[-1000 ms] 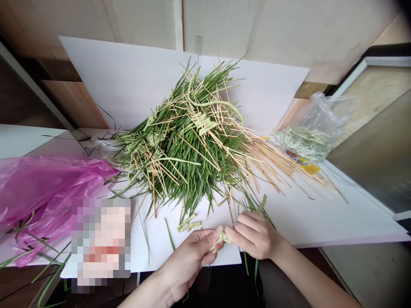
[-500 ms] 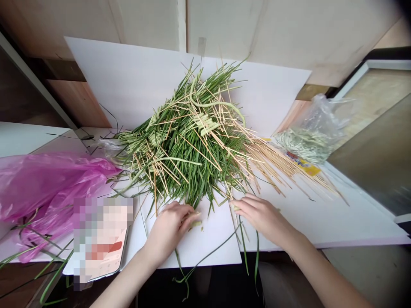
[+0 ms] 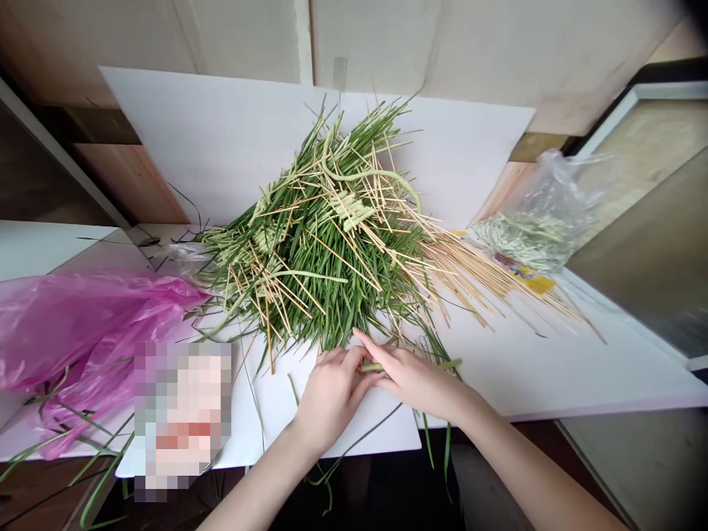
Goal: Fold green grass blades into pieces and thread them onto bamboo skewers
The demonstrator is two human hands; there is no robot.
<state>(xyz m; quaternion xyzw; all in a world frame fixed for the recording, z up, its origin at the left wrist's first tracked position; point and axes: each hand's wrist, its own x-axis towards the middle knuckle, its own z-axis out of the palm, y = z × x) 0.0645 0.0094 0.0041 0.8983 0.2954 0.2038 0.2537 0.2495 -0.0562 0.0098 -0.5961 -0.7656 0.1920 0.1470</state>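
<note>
My left hand and my right hand meet at the near side of a big heap of green stalks. Between them lies a pale green stalk, pinched in the fingers of my left hand. My right fingers close round the same stalk, its index finger stretched toward the heap; a green end sticks out to the right of that hand. Thin wooden skewers lie in and beside the heap, some through bundled pale green pieces.
A pink plastic bag lies at the left, with a blurred-out phone near the front edge. At the right back stands a clear bag of pale stuff. Loose green leaves hang over the front edge.
My hands were apart and have come together in front of the heap. My right hand moved left, my left hand a little right. The pale stalk now shows between them.
</note>
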